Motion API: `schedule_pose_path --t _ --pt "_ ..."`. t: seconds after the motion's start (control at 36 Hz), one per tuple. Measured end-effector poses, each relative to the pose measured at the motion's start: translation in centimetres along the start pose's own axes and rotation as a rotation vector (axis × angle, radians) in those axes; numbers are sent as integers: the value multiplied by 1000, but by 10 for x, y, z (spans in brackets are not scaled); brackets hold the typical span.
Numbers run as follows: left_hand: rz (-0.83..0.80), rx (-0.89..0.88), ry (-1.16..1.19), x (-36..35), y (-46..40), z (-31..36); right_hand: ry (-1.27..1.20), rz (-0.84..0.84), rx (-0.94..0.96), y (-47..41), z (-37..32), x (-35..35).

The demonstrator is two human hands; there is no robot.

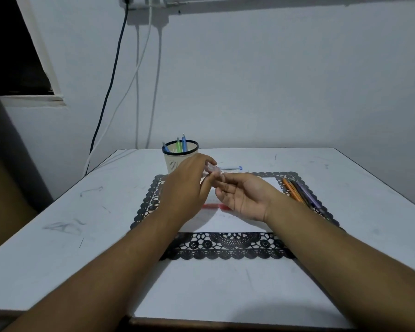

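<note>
The near edge of the bench (213, 291) is a dark wooden strip under a smooth white top, which is scuffed with grey pencil-like marks toward the left. Two bare forearms reach forward over it.

On the bench lies a black mat (228, 245) with a rectangular outline, an openwork lace pattern and scalloped edges. A plain white sheet of paper (225, 224) covers its middle. A red pen (212, 206) lies flat on the paper, with one end hidden under the right hand.

Above the sheet, the left hand (187, 185) is seen from the back. Its fingers are curled over one end of a clear pen (228, 168), gripping it just above the far part of the mat. The transparent barrel points right and ends in a blue tip.

The right hand (243, 198) is turned palm up just beside it, with its fingers bent toward the gripped end. The blur there hides whether they hold the pen or only touch it.

On the mat's right border is a tight row of loose pens (300, 191) lying side by side at a slant; they are orange, dark and purple.

Beyond the left hand stands a round pen pot (175, 162), off-white with perforated walls and a black rim. It holds three pens upright or leaning, two blue and one green.

Behind the bench rises a pale painted wall (273, 80). Down its left part hang cables (110, 85), one dark and the others white.
</note>
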State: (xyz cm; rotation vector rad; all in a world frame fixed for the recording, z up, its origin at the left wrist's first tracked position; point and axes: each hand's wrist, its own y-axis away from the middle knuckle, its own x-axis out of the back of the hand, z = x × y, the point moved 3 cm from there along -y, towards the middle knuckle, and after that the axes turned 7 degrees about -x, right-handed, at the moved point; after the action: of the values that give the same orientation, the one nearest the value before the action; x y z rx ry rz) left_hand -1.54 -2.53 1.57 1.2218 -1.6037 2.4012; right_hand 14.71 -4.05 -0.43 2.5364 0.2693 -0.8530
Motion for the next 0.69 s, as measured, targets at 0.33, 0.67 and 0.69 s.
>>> schedule_pose_path --t 0.33,0.67,0.69 --pt "23 27 85 2 1 -3 36 13 -17 0 1 -1" --pt "53 113 256 0 3 -8 -55 28 43 -1 -3 0" --pt "52 128 304 0 3 -11 -52 39 47 -1 -3 1"
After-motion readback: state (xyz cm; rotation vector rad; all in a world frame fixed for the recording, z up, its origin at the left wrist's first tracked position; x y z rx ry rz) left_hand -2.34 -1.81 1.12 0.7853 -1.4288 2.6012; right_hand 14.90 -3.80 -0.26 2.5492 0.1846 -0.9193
